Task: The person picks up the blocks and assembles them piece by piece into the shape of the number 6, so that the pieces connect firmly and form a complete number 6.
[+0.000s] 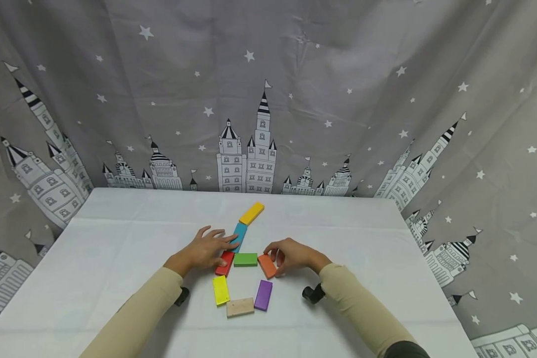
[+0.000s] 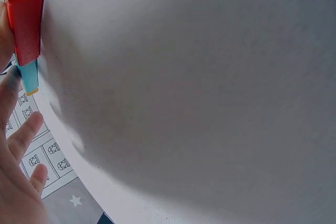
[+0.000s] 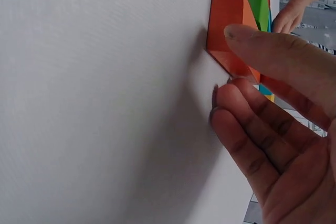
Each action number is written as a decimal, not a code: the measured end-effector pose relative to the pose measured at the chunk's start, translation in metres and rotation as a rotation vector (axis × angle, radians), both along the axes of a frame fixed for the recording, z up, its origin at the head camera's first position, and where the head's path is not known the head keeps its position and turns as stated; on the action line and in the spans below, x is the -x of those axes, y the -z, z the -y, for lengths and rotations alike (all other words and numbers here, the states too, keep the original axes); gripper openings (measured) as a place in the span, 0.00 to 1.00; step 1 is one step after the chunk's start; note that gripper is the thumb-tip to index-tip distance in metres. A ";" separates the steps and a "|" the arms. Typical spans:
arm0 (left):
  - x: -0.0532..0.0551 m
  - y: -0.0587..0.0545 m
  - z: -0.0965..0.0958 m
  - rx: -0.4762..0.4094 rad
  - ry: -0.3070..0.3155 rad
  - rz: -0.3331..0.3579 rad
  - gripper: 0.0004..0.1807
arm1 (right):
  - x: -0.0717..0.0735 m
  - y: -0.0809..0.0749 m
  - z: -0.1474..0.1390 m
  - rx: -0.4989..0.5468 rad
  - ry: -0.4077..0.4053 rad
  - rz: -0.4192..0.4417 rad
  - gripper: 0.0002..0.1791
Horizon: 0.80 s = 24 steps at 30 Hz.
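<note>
Several coloured wooden blocks lie on the white tabletop in a ring with a tail. My left hand (image 1: 203, 252) has its fingers spread, the thumb on the red block (image 1: 224, 263) and a fingertip on the blue block (image 1: 239, 236). In the left wrist view the red block (image 2: 25, 19) shows at the upper left edge beside that hand. My right hand (image 1: 292, 254) pinches the orange block (image 1: 267, 266) between thumb and index finger, its other fingers curled. Between the red and orange blocks lies the green block (image 1: 245, 259), close to both.
The yellow block (image 1: 221, 291), plain wood block (image 1: 240, 307) and purple block (image 1: 263, 295) form the near side of the ring. An orange-yellow block (image 1: 252, 213) ends the tail beyond the blue one. A grey castle-print curtain (image 1: 295, 59) hangs behind the table (image 1: 362, 238).
</note>
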<state>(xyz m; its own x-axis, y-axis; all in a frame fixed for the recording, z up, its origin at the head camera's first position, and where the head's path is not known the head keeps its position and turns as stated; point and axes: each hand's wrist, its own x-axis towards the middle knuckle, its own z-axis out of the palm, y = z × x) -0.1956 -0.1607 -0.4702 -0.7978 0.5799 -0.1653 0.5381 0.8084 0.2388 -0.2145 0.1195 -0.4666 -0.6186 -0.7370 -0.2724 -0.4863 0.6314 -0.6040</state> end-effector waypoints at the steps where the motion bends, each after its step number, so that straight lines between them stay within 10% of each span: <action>1: 0.000 0.000 0.000 -0.001 -0.002 0.003 0.34 | -0.001 0.001 0.000 0.000 0.007 0.002 0.31; 24: -0.001 0.000 0.000 -0.003 0.001 -0.001 0.34 | -0.008 0.007 0.001 0.021 0.057 -0.049 0.31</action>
